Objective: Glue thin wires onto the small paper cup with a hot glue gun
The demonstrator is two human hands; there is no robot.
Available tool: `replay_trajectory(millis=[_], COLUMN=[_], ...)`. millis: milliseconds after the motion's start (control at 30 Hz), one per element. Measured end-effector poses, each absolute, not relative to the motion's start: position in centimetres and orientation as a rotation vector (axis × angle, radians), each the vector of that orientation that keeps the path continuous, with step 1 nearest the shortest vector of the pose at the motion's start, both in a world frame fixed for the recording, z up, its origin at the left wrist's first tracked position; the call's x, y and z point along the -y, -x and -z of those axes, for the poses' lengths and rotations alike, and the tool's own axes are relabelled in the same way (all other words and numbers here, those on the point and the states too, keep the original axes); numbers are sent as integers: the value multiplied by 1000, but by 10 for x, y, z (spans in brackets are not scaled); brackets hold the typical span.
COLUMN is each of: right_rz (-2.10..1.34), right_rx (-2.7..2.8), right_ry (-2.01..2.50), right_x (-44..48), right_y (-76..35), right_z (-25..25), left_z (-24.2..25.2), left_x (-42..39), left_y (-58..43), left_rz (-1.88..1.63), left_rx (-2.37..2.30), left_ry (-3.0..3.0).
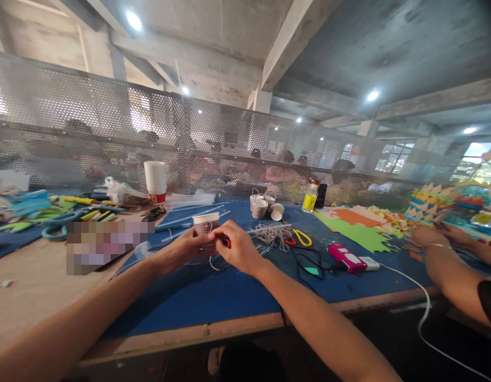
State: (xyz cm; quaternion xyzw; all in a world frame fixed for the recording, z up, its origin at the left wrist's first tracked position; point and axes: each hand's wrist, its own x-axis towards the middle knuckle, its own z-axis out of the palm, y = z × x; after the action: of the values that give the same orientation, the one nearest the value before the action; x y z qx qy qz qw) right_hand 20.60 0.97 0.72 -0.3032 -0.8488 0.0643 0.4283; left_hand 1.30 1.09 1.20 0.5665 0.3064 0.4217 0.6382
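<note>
My left hand [186,248] is closed around a small white paper cup [206,218], which it holds upright above the blue mat. Grey cord shows on the cup's side. Against the cup, my right hand [240,248] is closed with its fingertips pinched together. A red curved piece [226,242] shows between its fingers, looking like a handle loop, but most of it is hidden. Below the hands a loose end of cord [214,263] hangs in a curve. To the right lies a tangled heap of grey cord [271,233], with a yellow loop handle [303,237] beside it.
Several small cups [260,208] stand behind the cord. A stack of paper cups [155,179] rises at the back left, near blue-handled scissors [56,228]. Rightward are a yellow bottle [309,197], a magenta box [346,258], green paper [349,233] and another person's hands [432,239].
</note>
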Motion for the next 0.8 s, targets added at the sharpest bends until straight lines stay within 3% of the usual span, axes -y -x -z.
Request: replay_trajectory(millis=[200, 467, 800], right_rz=[-236, -33, -177], right_rx=[1974, 2184, 2279], right_ry=[917, 1742, 1766], right_x=[-25, -39, -48], right_y=[-219, -251, -246], right_z=[-13, -18, -6], left_z=[-10, -14, -19], left_x=[-14, -10, -7], left_y=[-10, -9, -10], left_rz=[-1007, -1057, -1096], left_rx=[-728, -759, -717], left_ry=[-1151, -1086, -1038])
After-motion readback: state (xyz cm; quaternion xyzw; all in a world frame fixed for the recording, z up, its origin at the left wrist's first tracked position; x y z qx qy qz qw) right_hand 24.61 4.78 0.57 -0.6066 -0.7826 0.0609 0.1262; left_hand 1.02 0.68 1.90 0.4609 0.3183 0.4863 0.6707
